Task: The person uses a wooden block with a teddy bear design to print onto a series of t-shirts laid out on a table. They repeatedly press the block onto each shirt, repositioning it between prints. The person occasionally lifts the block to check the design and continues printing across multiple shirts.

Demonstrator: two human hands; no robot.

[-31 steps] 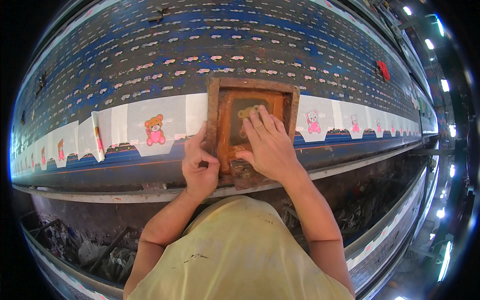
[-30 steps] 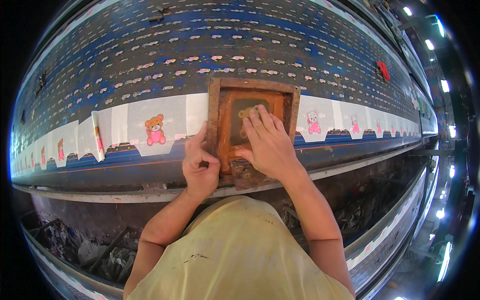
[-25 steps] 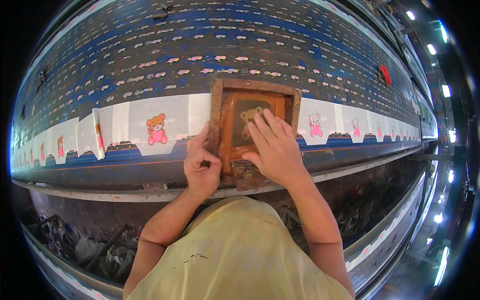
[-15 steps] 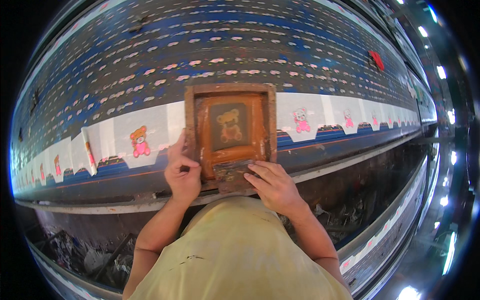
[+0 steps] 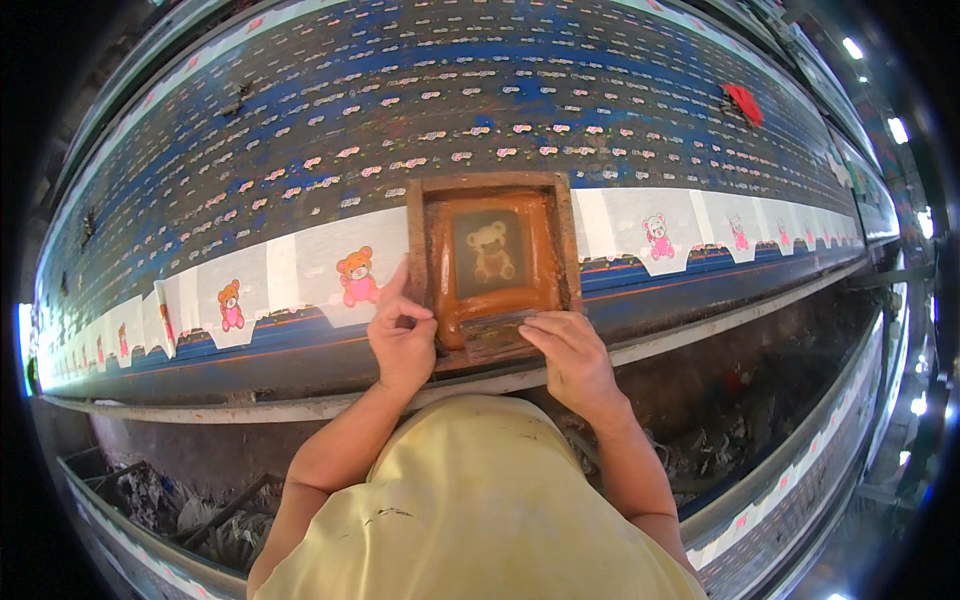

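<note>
A wooden-framed screen (image 5: 420, 240) with an orange border and a teddy-bear shape in its middle lies over a strip of white printed pieces (image 5: 295, 295). My left hand (image 5: 402, 335) grips the frame's lower left side, with thumb and index finger bent together. My right hand (image 5: 570, 355) has its fingertips on a dark wooden piece (image 5: 485, 330) at the frame's near end. A brown-and-pink bear print (image 5: 358, 275) shows just left of the frame; paler bears with pink (image 5: 657, 237) show to its right.
A long speckled blue-grey table (image 5: 470, 90) spans the view, with a red cloth (image 5: 742, 105) at back right. A metal rail (image 5: 700, 330) runs along the near edge above a dark trough with scraps (image 5: 195, 510). Tube lights (image 5: 897, 130) line the right side.
My right hand has left the screen's middle for the near-end piece. The frame has shifted right along the strip with both hands, uncovering another brown bear print on its left.
</note>
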